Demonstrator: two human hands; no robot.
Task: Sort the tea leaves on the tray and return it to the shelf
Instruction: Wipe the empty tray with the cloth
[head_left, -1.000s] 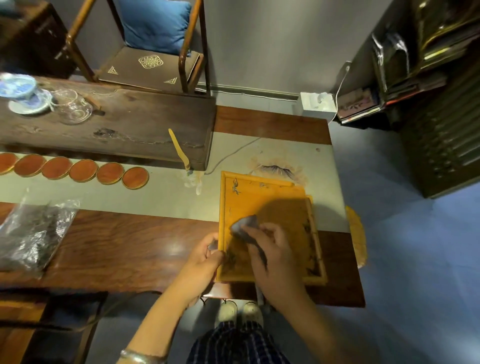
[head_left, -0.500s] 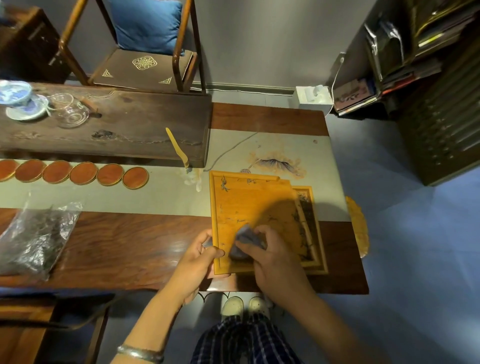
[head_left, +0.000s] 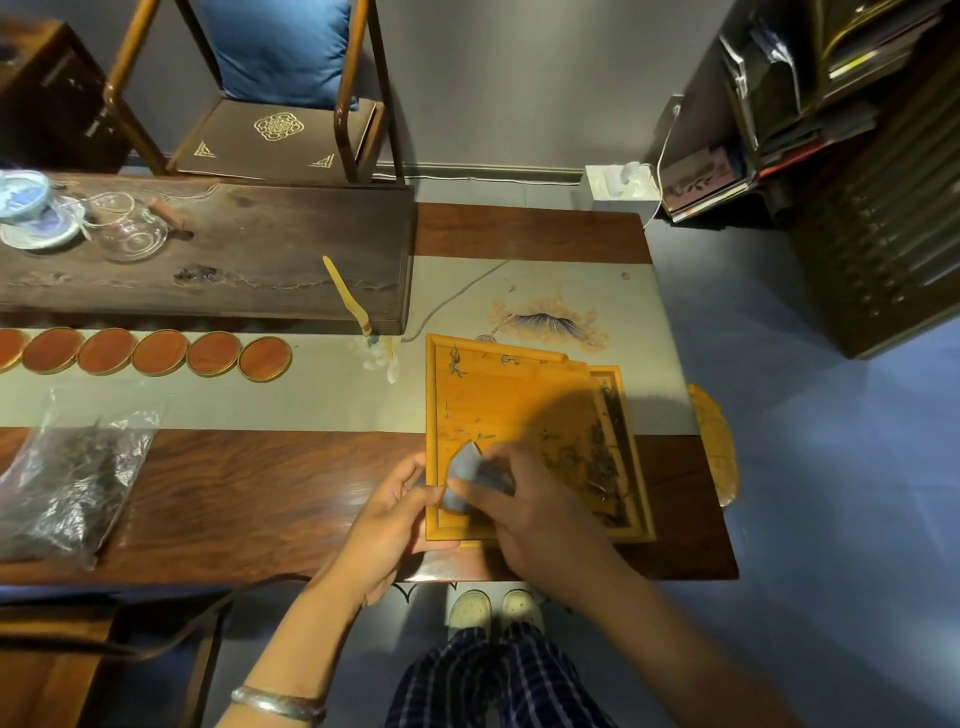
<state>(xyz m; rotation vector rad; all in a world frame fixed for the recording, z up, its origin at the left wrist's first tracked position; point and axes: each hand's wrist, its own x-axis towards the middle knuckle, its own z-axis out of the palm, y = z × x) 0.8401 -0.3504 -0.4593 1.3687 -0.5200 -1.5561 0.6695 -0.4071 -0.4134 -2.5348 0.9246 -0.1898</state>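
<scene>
Looking down past plaid trousers (head_left: 498, 675) and two pale shoes (head_left: 496, 609), I see both forearms cut off by the lower frame edge; a metal bangle (head_left: 278, 702) sits on the left wrist.

Left hand (head_left: 392, 519): fingers curled at the near left edge of the tray (head_left: 441, 395), thumb lying against the rim. How far the fingers reach under the tray is hidden.

Right hand (head_left: 524, 506): fingers curled round a grey-blue scraper (head_left: 465, 467), held over the near left part of the tray. Only the scraper's upper tip shows; the rest is covered by the fingers, and I cannot tell whether it touches the tray surface.

The yellow wooden tray lies on the brown table (head_left: 234, 499), its far half over the pale table runner (head_left: 311, 400). A second, similar frame shows beneath it along the right side; its extent is hidden. The tea leaves (head_left: 602, 457) are gathered along the tray's right edge, partly in my shadow, with loose strands scattered near the far left corner.

Left of the tray, a clear plastic bag (head_left: 78, 478) of dark leaves, cut off at the frame edge. Farther back, a row of round orange coasters (head_left: 156, 353), a bamboo scoop (head_left: 345, 296) leaning on a dark wooden slab (head_left: 260, 260), glassware (head_left: 130, 234), then a chair with a blue cushion (head_left: 280, 52). The shelf (head_left: 831, 104) stands far right, contents indistinct.
</scene>
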